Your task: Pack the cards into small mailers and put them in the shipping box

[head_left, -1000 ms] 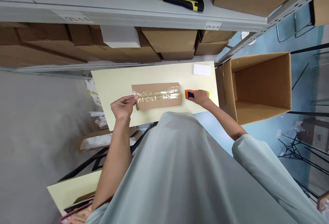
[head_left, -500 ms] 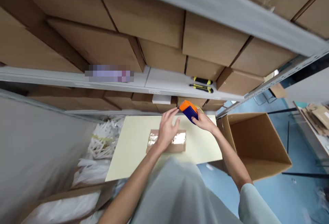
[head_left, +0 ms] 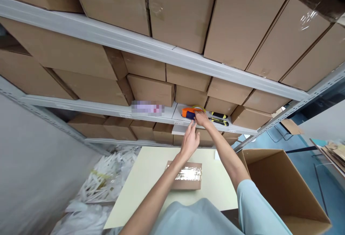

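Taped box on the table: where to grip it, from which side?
Probably the two short ends of the taped box, coming from left and right. It lies flat on the table, longest side to side, tape along the top. The left forearm partly covers its left side in this view.

Looks like a stockroom/packing spot — metal shelving point(head_left: 129, 41) loaded with brown cartons point(head_left: 180, 8), box cutters point(head_left: 219, 121) on shelf, taped parcel point(head_left: 188, 184) on worktable point(head_left: 145, 177)
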The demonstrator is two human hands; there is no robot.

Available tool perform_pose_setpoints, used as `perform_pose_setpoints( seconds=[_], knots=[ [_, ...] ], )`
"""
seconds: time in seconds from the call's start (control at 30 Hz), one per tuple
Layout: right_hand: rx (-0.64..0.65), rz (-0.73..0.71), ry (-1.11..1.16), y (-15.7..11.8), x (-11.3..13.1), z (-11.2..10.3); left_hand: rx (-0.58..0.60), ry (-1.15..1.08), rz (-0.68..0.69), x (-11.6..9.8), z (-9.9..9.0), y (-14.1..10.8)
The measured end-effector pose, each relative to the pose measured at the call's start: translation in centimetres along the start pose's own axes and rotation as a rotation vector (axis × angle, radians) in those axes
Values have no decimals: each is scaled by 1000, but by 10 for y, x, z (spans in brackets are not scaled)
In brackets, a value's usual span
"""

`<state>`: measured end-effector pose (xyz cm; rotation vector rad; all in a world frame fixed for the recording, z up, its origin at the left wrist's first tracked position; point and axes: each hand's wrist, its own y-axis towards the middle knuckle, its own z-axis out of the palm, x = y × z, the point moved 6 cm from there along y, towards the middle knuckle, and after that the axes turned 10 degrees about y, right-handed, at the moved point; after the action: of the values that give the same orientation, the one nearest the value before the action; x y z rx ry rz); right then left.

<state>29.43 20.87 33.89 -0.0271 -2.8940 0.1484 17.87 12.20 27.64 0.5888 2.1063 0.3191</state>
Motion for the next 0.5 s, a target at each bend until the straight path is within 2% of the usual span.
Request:
perform_pose_setpoints(
  seconds=[0.07,0.13,0.23,0.3,0.37,0.43,0.5],
  knots=[
    [7,14,11,3,0,8,19,7,-40,13,-3,-15],
    [-64,16,30,-4,-1,18,51,16,-89,36,-6,-37],
    [-255,29,97,-45,-11,48,108,32,-248,93,-15,-88],
    [-288,104,183,-92,-26,88,153,62,-459,138,-25,-136],
    [-222,227,297,-148,-42,140,212,80,-691,174,-34,-186],
    [-118,361,409,-204,-52,192,250,74,-849,191,-39,-225],
    [-10,481,502,-251,-53,236,282,68,-889,192,-33,-246]
  ],
)
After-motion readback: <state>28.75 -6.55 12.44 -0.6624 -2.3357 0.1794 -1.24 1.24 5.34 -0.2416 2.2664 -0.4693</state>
